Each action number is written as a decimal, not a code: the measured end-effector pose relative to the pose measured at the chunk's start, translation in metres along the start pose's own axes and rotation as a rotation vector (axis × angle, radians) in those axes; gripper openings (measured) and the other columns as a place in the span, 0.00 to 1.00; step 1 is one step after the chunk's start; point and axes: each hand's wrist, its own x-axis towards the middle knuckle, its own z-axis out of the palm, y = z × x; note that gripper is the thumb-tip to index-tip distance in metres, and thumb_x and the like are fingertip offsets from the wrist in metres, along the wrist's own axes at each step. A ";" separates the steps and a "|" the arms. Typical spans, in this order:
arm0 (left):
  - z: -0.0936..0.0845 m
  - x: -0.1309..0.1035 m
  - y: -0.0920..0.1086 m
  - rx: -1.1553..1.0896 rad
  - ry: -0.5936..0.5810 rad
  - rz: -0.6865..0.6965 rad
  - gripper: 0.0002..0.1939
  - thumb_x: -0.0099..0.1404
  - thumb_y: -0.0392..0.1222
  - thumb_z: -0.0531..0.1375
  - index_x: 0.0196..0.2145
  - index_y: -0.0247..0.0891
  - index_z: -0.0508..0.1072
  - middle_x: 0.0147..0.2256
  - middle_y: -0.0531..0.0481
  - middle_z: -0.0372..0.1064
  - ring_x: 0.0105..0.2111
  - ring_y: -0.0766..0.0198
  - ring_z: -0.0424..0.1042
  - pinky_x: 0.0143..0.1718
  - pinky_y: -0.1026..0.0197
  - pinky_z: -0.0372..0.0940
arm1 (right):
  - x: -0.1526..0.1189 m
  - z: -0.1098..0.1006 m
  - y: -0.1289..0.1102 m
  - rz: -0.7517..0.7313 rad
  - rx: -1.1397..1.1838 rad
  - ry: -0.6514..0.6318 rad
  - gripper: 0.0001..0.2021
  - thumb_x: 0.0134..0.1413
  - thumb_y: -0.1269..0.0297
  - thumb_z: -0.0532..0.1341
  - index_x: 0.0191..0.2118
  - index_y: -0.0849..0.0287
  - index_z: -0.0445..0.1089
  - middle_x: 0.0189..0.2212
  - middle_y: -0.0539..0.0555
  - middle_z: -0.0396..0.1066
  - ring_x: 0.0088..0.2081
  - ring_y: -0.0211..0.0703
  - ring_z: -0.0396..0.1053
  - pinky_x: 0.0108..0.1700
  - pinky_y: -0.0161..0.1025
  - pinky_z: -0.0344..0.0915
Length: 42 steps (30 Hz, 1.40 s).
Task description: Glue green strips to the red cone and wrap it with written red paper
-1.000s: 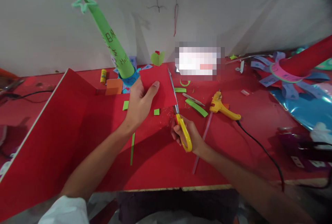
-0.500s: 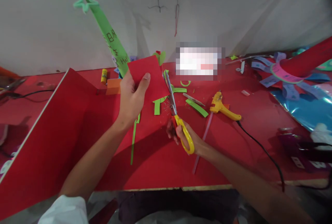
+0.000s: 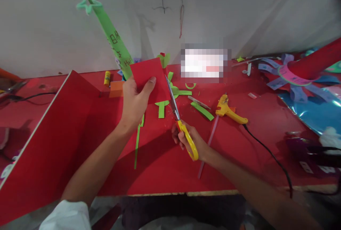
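Observation:
My left hand (image 3: 137, 100) pinches a piece of red paper (image 3: 151, 75), its thumb lying on the upper face. My right hand (image 3: 190, 137) is closed on scissors (image 3: 188, 139) with yellow and red handles. The scissor blades run along the paper's right edge and look closed or nearly so. Beneath and beyond the paper lie light green paper pieces (image 3: 183, 92). A green strip (image 3: 201, 111) and a white pen (image 3: 198, 102) rest to the right of the blades.
A yellow glue gun (image 3: 230, 112) with a black cord lies at the right. A red board (image 3: 53, 134) stands slanted at the left. Behind my left hand are a tall green paper piece (image 3: 109, 31), a glue stick (image 3: 107, 78) and an orange paper (image 3: 116, 89).
The scissors have moved slightly left and their blades have come together. The right edge of the red paper now sits further left, and more green paper shows beside it.

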 end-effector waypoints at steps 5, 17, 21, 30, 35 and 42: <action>0.001 -0.002 0.000 0.006 0.022 0.001 0.13 0.69 0.53 0.63 0.43 0.42 0.74 0.41 0.48 0.76 0.41 0.56 0.77 0.45 0.50 0.76 | 0.000 0.002 -0.005 0.042 0.032 0.016 0.32 0.50 0.25 0.60 0.33 0.53 0.56 0.24 0.44 0.60 0.23 0.33 0.57 0.21 0.33 0.56; -0.002 0.001 0.015 0.141 0.095 0.091 0.14 0.69 0.56 0.63 0.37 0.43 0.73 0.37 0.50 0.74 0.39 0.56 0.74 0.47 0.49 0.73 | -0.003 -0.001 0.004 0.058 0.078 -0.005 0.31 0.52 0.27 0.60 0.34 0.54 0.59 0.18 0.41 0.59 0.16 0.30 0.54 0.16 0.30 0.53; -0.005 0.006 0.015 0.133 0.128 0.119 0.15 0.69 0.59 0.63 0.39 0.45 0.73 0.38 0.50 0.75 0.41 0.55 0.75 0.47 0.48 0.73 | -0.005 -0.001 0.012 0.013 0.092 -0.105 0.31 0.57 0.27 0.55 0.39 0.55 0.62 0.23 0.44 0.62 0.20 0.33 0.58 0.20 0.32 0.58; -0.012 0.010 0.012 0.156 0.166 0.149 0.14 0.69 0.59 0.63 0.40 0.46 0.73 0.39 0.50 0.75 0.43 0.53 0.75 0.49 0.48 0.73 | -0.006 -0.003 0.022 -0.034 0.109 -0.187 0.29 0.61 0.30 0.55 0.43 0.54 0.62 0.25 0.44 0.59 0.23 0.34 0.56 0.23 0.32 0.57; -0.011 0.010 0.013 0.159 0.194 0.138 0.16 0.67 0.60 0.64 0.39 0.46 0.73 0.38 0.50 0.75 0.42 0.54 0.75 0.49 0.49 0.73 | -0.007 -0.004 0.019 -0.029 0.089 -0.171 0.29 0.60 0.30 0.56 0.43 0.55 0.62 0.25 0.45 0.59 0.23 0.35 0.57 0.22 0.32 0.57; -0.011 0.008 0.010 0.200 0.200 0.167 0.17 0.69 0.62 0.61 0.41 0.47 0.72 0.39 0.50 0.76 0.42 0.54 0.76 0.47 0.50 0.74 | -0.007 -0.003 0.016 -0.026 0.064 -0.143 0.29 0.59 0.29 0.56 0.42 0.55 0.63 0.24 0.45 0.59 0.23 0.35 0.56 0.21 0.32 0.55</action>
